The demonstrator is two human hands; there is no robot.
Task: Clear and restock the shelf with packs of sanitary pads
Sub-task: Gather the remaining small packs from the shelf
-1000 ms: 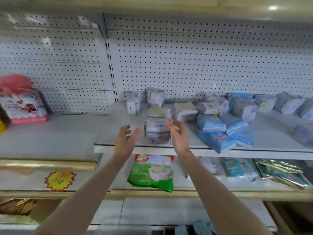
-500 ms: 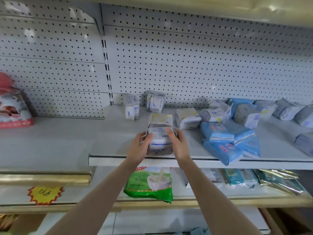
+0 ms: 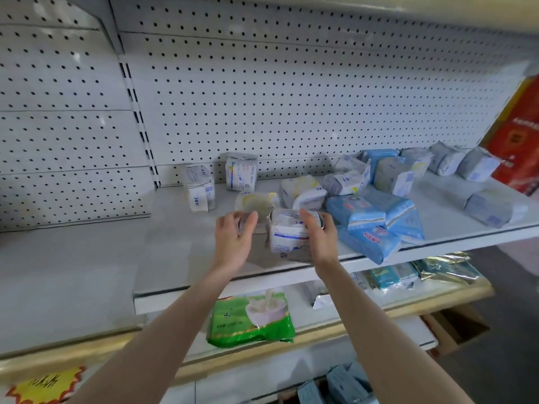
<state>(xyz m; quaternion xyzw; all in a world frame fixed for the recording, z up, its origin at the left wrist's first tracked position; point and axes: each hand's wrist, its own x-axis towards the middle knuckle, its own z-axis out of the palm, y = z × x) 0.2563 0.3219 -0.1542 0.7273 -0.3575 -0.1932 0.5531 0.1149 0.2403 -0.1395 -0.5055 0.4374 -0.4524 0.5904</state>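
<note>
A white pad pack [image 3: 284, 233] with blue print stands near the front of the white shelf [image 3: 186, 293]. My right hand [image 3: 319, 239] grips its right side, thumb across the top. My left hand [image 3: 234, 239] hovers a little to the left of that pack with relaxed fingers and holds nothing. Just behind my left hand lies a pale yellow-white pack [image 3: 256, 201]. Two white packs [image 3: 199, 188] [image 3: 240, 172] stand upright at the back. A heap of blue packs [image 3: 369, 218] lies to the right of my right hand.
Grey and white packs [image 3: 493, 208] are scattered along the right of the shelf, next to a red box [image 3: 519, 147]. A pegboard wall closes the back. On the lower shelf lie a green bag [image 3: 250, 319] and teal packets [image 3: 388, 277].
Both hands held the pack together half a second ago. My left hand has since come off it and moved left, while my right hand keeps its grip.
</note>
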